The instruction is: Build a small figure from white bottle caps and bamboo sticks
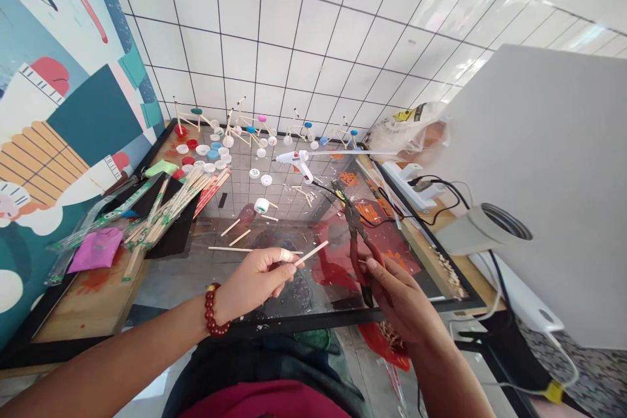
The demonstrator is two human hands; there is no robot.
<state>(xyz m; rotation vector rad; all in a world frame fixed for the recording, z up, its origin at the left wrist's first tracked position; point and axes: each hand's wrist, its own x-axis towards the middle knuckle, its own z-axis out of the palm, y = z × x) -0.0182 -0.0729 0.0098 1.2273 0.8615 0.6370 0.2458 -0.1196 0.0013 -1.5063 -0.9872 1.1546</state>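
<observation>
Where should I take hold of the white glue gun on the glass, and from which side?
Take the glue gun by its handle, which angles toward you with the cord at its end. Come from the near side; the nozzle seems to point left. The left hand holds a stick, the right hand pliers.

It was a craft workshop: glue gun at centre, sticks and caps left, tiled wall above.
</observation>
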